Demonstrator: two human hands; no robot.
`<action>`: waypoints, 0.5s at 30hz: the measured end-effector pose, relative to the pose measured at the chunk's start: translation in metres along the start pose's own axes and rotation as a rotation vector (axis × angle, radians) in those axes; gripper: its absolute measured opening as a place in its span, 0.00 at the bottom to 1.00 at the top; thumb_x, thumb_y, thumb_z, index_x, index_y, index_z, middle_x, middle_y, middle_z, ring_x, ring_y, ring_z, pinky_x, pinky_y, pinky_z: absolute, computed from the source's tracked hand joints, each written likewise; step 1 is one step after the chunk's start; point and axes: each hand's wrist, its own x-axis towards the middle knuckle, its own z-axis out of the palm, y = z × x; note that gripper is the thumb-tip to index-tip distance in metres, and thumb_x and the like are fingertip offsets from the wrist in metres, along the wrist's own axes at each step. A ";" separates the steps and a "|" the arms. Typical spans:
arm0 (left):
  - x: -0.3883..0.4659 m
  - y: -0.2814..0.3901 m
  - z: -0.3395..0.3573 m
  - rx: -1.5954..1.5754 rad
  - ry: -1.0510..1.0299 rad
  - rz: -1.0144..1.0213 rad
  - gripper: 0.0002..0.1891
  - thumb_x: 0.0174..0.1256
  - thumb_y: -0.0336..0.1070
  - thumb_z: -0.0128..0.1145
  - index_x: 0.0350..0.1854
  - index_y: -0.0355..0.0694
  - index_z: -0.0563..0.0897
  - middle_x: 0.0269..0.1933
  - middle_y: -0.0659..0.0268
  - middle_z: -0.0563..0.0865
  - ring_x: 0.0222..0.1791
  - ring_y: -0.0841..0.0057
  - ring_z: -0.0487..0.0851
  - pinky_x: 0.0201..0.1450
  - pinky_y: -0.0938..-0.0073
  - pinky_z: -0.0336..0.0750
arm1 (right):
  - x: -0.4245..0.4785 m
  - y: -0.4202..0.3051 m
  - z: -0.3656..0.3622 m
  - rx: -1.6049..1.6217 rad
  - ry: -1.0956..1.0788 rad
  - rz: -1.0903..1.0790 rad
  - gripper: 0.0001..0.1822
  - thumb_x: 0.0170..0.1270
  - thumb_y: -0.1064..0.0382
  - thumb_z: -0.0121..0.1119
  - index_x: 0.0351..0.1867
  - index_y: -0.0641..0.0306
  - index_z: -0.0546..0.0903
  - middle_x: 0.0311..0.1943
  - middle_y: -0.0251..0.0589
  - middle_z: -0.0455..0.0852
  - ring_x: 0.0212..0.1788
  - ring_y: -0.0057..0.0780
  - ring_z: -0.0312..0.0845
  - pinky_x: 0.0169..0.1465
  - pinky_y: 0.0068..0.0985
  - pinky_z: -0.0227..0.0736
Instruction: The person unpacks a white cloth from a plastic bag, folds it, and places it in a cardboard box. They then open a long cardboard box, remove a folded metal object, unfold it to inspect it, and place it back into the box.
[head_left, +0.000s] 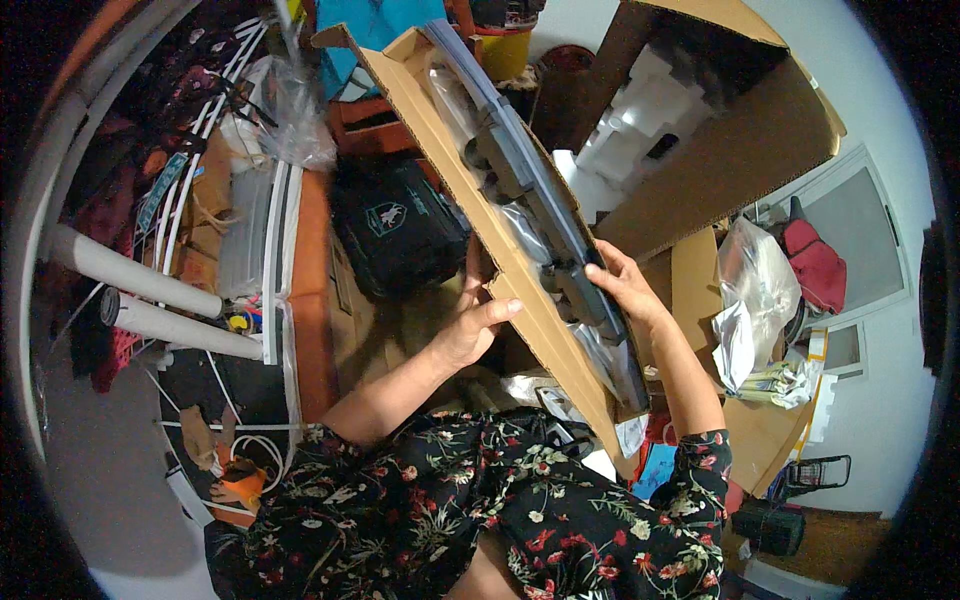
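Note:
A long, narrow cardboard box (450, 171) is held up at a slant before me, its long side open. Inside lie a dark blue-grey rail-like part (517, 161) running most of its length, black bracket-like pieces (491, 142) and clear plastic bags (529, 232) whose contents are hard to make out. My left hand (476, 326) grips the box's left edge, thumb on the cardboard and fingers behind it. On the other side, my right hand (626, 281) holds the box's right edge, with its thumb against the dark part.
A large open carton (720, 180) with white foam (637, 112) stands at the upper right. Left of the box is a black case (405, 225). White-grey tubes (187, 330) jut out at the left beside a cluttered rack (202, 135). A plastic bag (757, 277) lies right.

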 end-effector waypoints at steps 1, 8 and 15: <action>0.000 0.002 0.001 0.001 0.000 -0.002 0.53 0.48 0.32 0.61 0.74 0.57 0.39 0.66 0.63 0.60 0.67 0.67 0.60 0.69 0.62 0.57 | 0.000 -0.002 0.001 0.057 0.011 0.036 0.31 0.60 0.56 0.65 0.63 0.62 0.69 0.53 0.37 0.77 0.52 0.25 0.73 0.56 0.25 0.69; -0.003 0.016 -0.015 0.033 -0.064 -0.021 0.54 0.49 0.35 0.62 0.74 0.56 0.37 0.67 0.62 0.59 0.68 0.66 0.59 0.69 0.62 0.57 | 0.001 -0.011 0.007 0.003 0.008 -0.010 0.22 0.66 0.51 0.56 0.56 0.62 0.75 0.45 0.32 0.81 0.45 0.19 0.75 0.50 0.21 0.71; 0.009 0.013 -0.041 -0.120 -0.063 -0.034 0.49 0.58 0.69 0.50 0.74 0.56 0.38 0.72 0.58 0.50 0.71 0.62 0.51 0.68 0.42 0.48 | 0.012 -0.006 0.004 -0.041 -0.027 0.007 0.21 0.67 0.54 0.55 0.57 0.62 0.75 0.45 0.30 0.81 0.45 0.16 0.72 0.51 0.20 0.68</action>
